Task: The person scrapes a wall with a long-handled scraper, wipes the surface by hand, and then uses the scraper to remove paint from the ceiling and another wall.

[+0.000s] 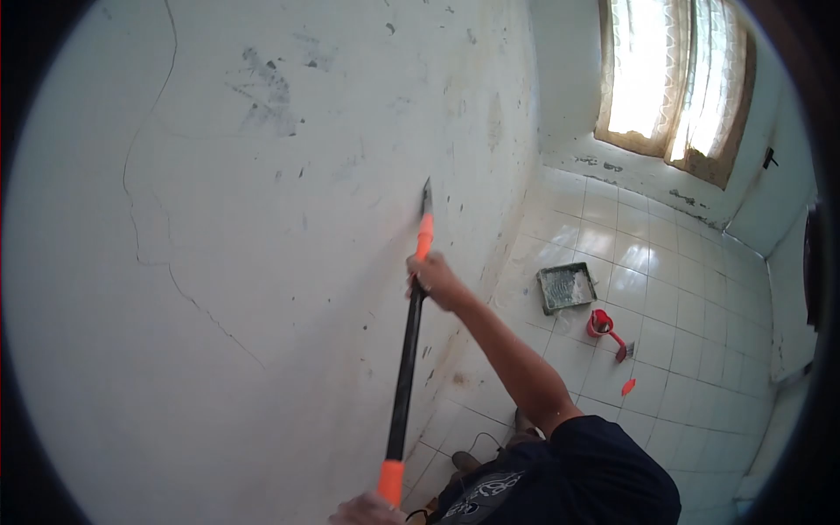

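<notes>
A long-handled scraper (403, 385) with a black pole, orange sections and a narrow metal head slants up along the white wall (245, 420). Its tip overlaps the wall among small dark chips. My right hand (433, 280) is closed around the pole just below the upper orange part, with the arm stretched out. Down at the bottom edge of the view, my left hand (367, 509) wraps the orange lower end and is partly cut off. Scuffed dark patches (267, 87) and a long crack (129, 188) mark the wall.
On the tiled floor (674, 306) stand a paint tray (567, 286) and a red pot (599, 323), with a red-handled brush (623, 351) by it. A small orange-red piece (628, 387) lies nearby. A curtained window (674, 79) is at the upper right.
</notes>
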{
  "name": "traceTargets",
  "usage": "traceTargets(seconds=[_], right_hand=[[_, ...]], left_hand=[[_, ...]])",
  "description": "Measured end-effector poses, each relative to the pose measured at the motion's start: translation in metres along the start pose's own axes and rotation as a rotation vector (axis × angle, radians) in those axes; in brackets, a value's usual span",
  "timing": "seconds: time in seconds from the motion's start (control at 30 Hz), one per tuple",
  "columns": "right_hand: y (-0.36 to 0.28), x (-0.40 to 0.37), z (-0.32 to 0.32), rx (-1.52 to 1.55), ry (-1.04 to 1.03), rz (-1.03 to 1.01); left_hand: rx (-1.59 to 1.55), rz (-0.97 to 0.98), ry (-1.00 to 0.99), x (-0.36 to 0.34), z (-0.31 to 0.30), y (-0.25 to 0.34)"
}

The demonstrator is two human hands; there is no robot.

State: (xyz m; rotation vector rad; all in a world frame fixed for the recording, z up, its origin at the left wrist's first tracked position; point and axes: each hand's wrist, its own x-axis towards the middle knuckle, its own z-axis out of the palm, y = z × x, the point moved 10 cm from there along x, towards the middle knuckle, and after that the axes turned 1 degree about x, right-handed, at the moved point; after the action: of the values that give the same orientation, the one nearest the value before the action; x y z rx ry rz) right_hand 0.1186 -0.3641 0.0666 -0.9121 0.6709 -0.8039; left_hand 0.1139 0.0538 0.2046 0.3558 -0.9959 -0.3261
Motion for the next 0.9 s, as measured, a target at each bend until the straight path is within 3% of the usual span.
traceTargets(seconds=[0.1,0.17,0.23,0.3,0.37,0.4,0.47,0.63,0.7,0.77,0.83,0.9], right_hand=[[0.012,0.003,0.014,0.016,-0.036,0.004],[0.007,0.023,-0.009,-0.07,0.043,-0.047],[0.007,0.054,-0.051,-0.067,0.119,-0.044],[0.009,0.078,-0.074,0.026,0.008,-0.014],[-0.008,0.065,-0.088,-0.129,0.084,-0.008],[-0.014,0.058,-0.089,-0.132,0.082,-0.008],[-0.035,0.038,-0.104,-0.101,0.223,-0.16],[-0.073,-0.025,-0.144,-0.19,0.308,-0.345],[-0.078,-0.062,-0.145,-0.215,0.305,-0.35],[-0.075,-0.094,-0.13,-0.237,0.177,-0.345],[-0.066,-0.124,-0.116,-0.269,0.149,-0.338],[-0.062,-0.149,-0.1,-0.298,0.127,-0.341]], left_hand=[[0.124,-0.005,0.016,-0.007,-0.025,0.015],[0.7,0.29,0.629,-0.064,-0.098,0.022],[0.449,0.02,-0.159,-0.034,-0.053,-0.046],[-0.061,-0.255,-0.069,-0.027,-0.018,-0.099],[0.178,-0.319,-0.284,-0.036,0.01,-0.113],[0.178,-0.316,-0.282,-0.037,0.014,-0.116],[0.303,-0.479,-0.593,-0.056,0.043,-0.136],[0.183,-0.539,-0.374,-0.047,0.016,-0.121],[0.374,-0.689,-0.316,-0.054,-0.019,-0.126],[0.379,-0.691,-0.349,-0.056,-0.041,-0.129],[0.435,-0.883,-0.416,-0.064,-0.048,-0.143],[0.407,-0.937,-0.478,-0.068,-0.042,-0.157]])
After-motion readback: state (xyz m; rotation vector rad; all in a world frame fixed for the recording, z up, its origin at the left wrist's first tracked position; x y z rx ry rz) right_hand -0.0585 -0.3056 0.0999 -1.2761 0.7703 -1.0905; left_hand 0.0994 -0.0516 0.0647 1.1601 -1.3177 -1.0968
